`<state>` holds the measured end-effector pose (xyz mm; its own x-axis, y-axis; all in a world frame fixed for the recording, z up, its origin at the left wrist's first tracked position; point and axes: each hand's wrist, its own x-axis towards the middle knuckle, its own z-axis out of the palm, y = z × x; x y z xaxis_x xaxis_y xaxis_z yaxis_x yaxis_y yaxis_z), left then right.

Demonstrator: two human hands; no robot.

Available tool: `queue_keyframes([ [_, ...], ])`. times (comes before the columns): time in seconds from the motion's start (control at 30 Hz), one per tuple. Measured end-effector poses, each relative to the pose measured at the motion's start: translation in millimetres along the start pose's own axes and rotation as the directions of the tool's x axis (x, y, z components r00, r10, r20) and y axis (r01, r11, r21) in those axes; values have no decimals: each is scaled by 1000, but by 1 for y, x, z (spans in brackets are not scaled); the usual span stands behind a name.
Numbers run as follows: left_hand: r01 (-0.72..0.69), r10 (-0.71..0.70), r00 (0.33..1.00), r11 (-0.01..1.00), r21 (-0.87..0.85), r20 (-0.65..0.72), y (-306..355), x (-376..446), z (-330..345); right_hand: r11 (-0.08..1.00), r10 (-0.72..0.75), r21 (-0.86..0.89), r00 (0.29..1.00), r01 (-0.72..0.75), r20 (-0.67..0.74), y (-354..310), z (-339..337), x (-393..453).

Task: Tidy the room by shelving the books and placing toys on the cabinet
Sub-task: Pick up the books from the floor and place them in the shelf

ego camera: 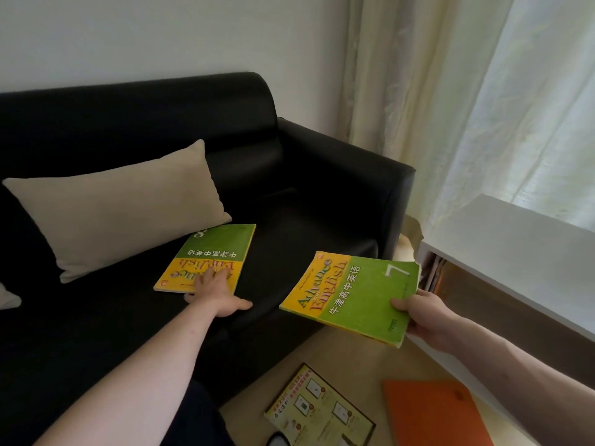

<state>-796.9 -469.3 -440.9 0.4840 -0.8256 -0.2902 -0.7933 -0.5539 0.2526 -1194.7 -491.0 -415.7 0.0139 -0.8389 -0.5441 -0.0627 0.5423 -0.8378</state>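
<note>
**Now: one book in hand, a second under the fingers**

Right, biggest first: the black sofa (289, 175) fills the left of the view, with a beige cushion (119, 214) leaning on its seat. Off to the right stands the white cabinet (515, 239), and a few books are just visible in its open shelf below the top.

On to the books. A green-and-yellow textbook marked 8 (212, 252) lies flat on the sofa seat, its far corner tucked just under the cushion. Its twin, the textbook marked 7 (351, 294), is up in the air between sofa and cabinet. Down on the floor lie an orange folder (434, 413) and a yellow printed booklet (322, 410).

And the hands! The left hand (215, 292) rests on the near edge of book 8, fingers spread and fairly straight, not yet curled round anything. The right hand (421, 317) pinches book 7 at its corner, thumb on the cover, the other fingers hidden beneath.

These look like thin, light paperbacks, so likely to flex and droop from a corner hold. For book 8, I'd say slide fingers under the near edge, on that soft seat, and grip along the spine.
</note>
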Motion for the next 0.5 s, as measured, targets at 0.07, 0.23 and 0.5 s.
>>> queue_keyframes([
  [0.07,-34,34,997,999,1,-75,-3,4,4,1000,0,7,1000,0,-1,2,-2,1],
  [0.23,-72,87,976,994,81,-199,4,1,8,1000,14,17,1000,-14,3,7,-6,2],
  [0.5,-139,146,983,988,62,-112,-3,-5,-5,999,47,7,999,-47,19,10,-25,-11],
])
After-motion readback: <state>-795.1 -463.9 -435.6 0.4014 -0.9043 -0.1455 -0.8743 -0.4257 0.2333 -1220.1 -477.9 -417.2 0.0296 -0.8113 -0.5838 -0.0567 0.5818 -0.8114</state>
